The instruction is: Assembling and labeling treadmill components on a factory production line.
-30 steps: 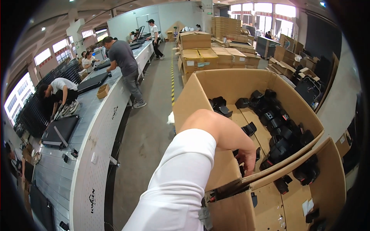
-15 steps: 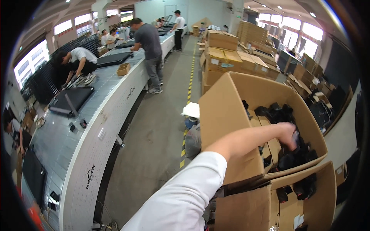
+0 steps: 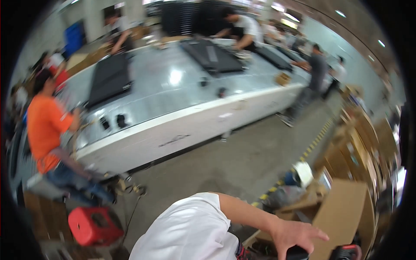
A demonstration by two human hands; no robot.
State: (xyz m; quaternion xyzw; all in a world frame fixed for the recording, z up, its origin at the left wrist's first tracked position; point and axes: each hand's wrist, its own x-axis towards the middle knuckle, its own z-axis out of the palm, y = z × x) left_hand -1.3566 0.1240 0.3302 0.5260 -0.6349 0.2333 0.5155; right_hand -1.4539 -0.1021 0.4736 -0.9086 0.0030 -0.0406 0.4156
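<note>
My left arm, in a white sleeve, reaches across the lower middle. At its end, my left hand (image 3: 292,234) is bent over a dark, rounded black part (image 3: 298,253) at the lower edge, its thumb and fingers around the top and one finger sticking out to the right. Most of that part is cut off by the picture's edge. Just right of the hand is a black and red part (image 3: 346,252); what supports it is hidden. An open cardboard box (image 3: 340,212) rises behind them. My right hand is out of view.
A long metal-topped worktable (image 3: 160,86) with a white side carries flat black panels (image 3: 110,80) and small black parts (image 3: 121,121). A person in orange (image 3: 47,125) stands at its left end near a red stool (image 3: 93,227). Stacked cartons (image 3: 346,151) are at right.
The view has swung left, bringing the person in orange and the stool in. My left hand has come out of the carton of black parts and now has a black part under its fingers.
</note>
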